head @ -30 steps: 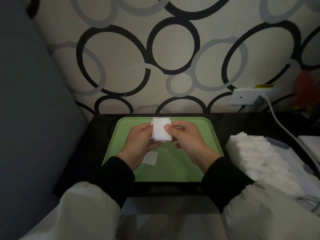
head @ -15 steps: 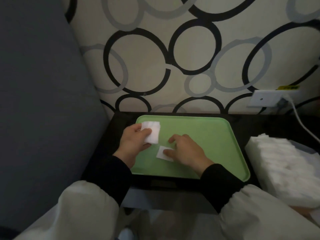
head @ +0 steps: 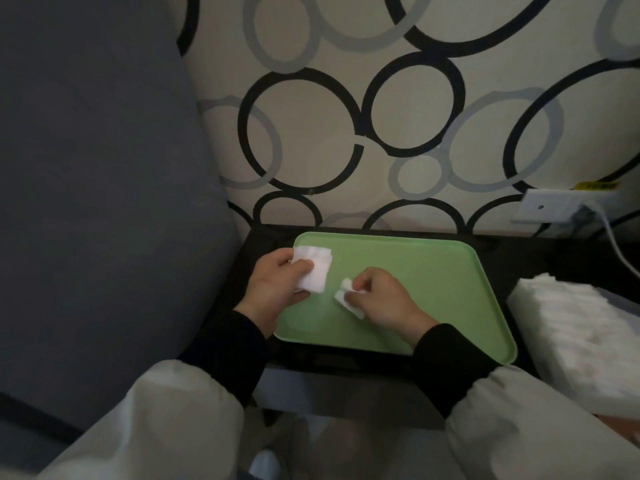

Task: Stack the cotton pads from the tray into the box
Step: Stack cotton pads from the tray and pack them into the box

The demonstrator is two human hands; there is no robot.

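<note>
now left hand (head: 277,289) grips small pad stack (head: 313,268); right hand (head: 384,301) pinches single pad (head: 348,299) over green tray (head: 450,289).

Dim, flat indoor light; soft focus throughout, wide-angle bending at the edges, white pad stack (head: 581,334) slightly blurred.
</note>
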